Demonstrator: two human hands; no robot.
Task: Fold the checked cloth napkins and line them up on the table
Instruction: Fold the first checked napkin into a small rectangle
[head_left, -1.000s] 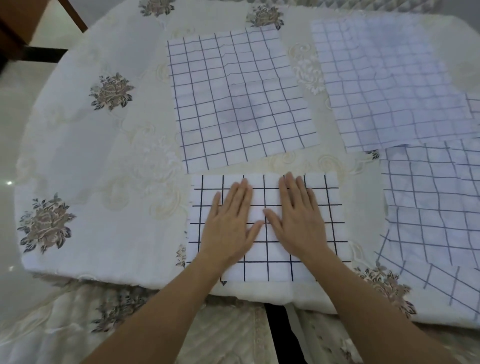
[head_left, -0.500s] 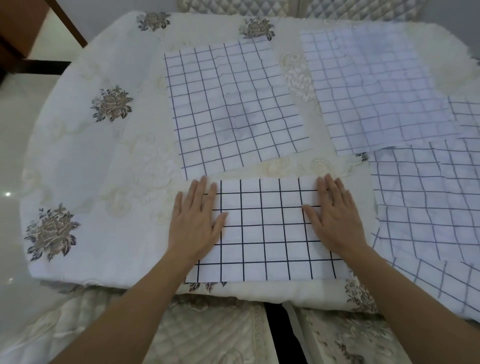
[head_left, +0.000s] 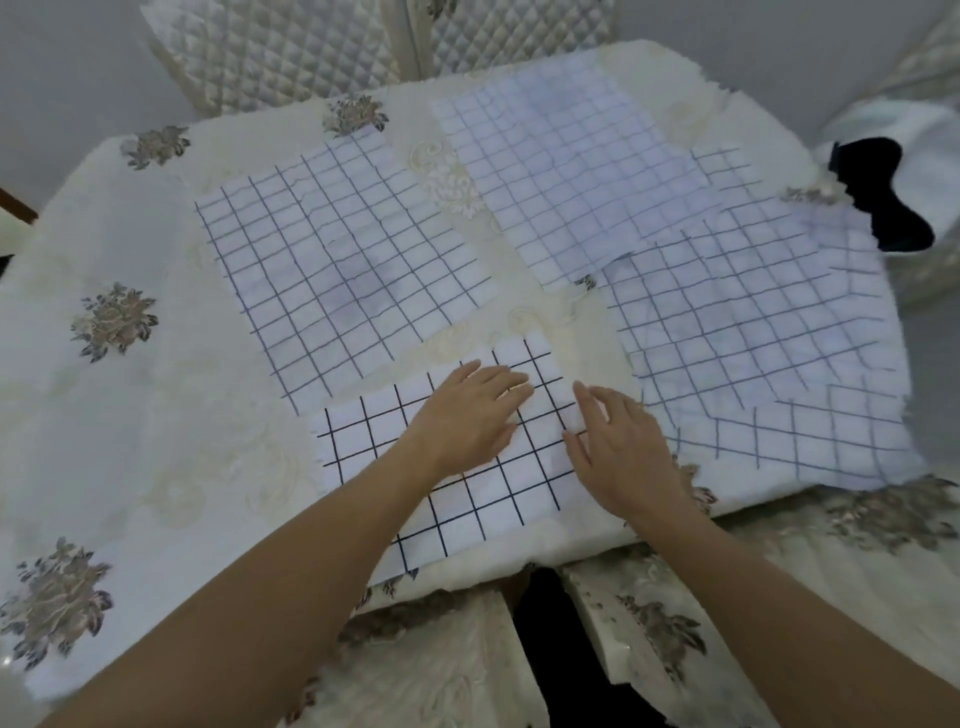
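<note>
- The folded checked napkin (head_left: 363, 441) lies at the near edge of the table (head_left: 156, 415), on a flowered tablecloth (head_left: 114, 322).
- The left hand (head_left: 467, 421) rests flat on the napkin's middle, its grip wide, fingers straight and holding nothing.
- The right hand (head_left: 628, 452) sits at the napkin's right edge, fingers loosely spread. Its grip looks open too, with nothing pinched that I can see.
- Handling, as I judge it: thin, light, limp cloth that creases readily and keeps no shape by itself. It may slide or bunch on the soft tablecloth, so one palm should pin it while the other lifts.
- Best hold: pinch an edge or corner, both layers together, then bring it across and press the fold flat.
- Count: one napkin folded. One open napkin (head_left: 337, 275) lies left of centre, and one far napkin (head_left: 561, 171) beyond it.
- An overlapping right-hand group (head_left: 737, 322) holds at least two; I cannot tell exactly.
</note>
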